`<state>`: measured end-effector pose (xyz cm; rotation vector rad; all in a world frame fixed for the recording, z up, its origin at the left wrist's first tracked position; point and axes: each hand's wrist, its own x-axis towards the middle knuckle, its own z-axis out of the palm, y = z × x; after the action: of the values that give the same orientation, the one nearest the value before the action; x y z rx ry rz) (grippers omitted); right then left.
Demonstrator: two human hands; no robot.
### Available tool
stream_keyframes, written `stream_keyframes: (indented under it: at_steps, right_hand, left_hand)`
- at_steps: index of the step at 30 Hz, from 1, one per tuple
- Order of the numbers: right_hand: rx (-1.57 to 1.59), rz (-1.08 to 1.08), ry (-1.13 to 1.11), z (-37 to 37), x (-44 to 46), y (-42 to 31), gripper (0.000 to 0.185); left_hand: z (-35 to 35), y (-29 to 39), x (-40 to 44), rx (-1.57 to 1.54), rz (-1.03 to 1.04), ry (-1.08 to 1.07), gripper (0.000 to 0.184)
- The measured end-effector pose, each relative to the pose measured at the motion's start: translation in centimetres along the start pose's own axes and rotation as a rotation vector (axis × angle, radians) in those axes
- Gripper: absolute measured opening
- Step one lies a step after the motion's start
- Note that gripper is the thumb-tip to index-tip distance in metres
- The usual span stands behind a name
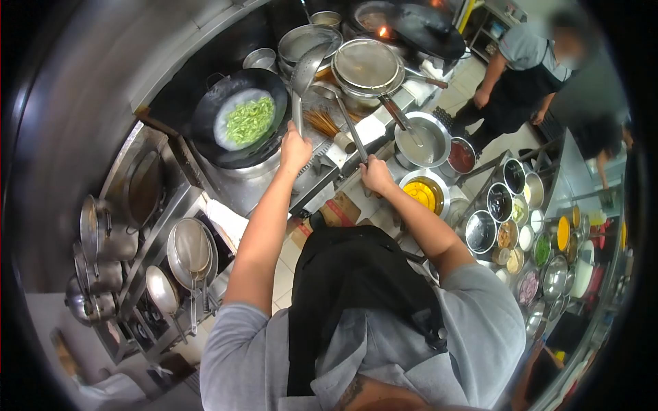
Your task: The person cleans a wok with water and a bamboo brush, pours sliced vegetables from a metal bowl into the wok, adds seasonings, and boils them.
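Observation:
My left hand (296, 149) is closed around the handle of a large perforated strainer ladle (312, 67), whose bowl is raised beside a pot. In my right hand (377, 176) is the long metal handle of a ladle (351, 127). Its far end lies near the strainer ladle, and I cannot make out its bowl clearly. To the left of my left hand, a black wok (205, 123) on the stove holds chopped green vegetables (251, 121) in pale, foamy liquid. A bamboo brush (322, 122) rests between the two handles.
Behind the tools stand a metal pot (296, 42) and a mesh sieve (367, 63). A pot of liquid (428, 140) and a bowl of yellow oil (419, 196) are at right. Ingredient containers (508, 233) line a counter. A co-worker (524, 72) stands nearby; a flame (384, 31) burns behind.

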<state>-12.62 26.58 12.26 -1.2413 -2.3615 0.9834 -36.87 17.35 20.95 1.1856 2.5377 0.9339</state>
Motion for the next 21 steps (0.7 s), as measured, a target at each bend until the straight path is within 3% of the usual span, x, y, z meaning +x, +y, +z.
stream_keyframes:
  at_steps: [5, 6, 7, 9, 10, 17, 21]
  right_hand:
    - [-0.045, -0.071, -0.014, 0.9, -0.1, 2.1, 0.031]
    - [0.038, -0.046, -0.036, 0.9, 0.5, 2.4, 0.031]
    - [0.12, -0.013, -0.065, 1.0, 0.8, 2.7, 0.03]
    - [0.047, -0.041, -0.034, 0.2, 0.6, 1.3, 0.033]
    - [0.126, 0.019, -0.083, -0.9, 0.1, -0.1, 0.032]
    - [0.279, 0.034, -0.103, -1.8, -2.3, -1.7, 0.024]
    - [0.215, -0.154, 0.06, 2.3, -2.2, 3.2, 0.022]
  left_hand:
    - [-2.8, 0.1, -2.8, -0.184, 0.044, 0.067, 0.072]
    - [-3.0, -0.6, -3.3, -0.106, 0.214, 0.245, 0.07]
    - [-3.6, -1.7, -3.9, -0.099, 0.186, 0.269, 0.07]
    - [-7.9, 0.3, -6.9, -0.66, -0.158, -0.069, 0.068]
    - [-7.9, -1.0, -7.9, -0.9, -0.073, -0.039, 0.068]
    - [-16.1, -9.5, -21.0, -1.34, -0.204, -0.006, 0.061]
    - [-17.9, -15.3, -29.0, -1.542, -0.282, 0.086, 0.063]
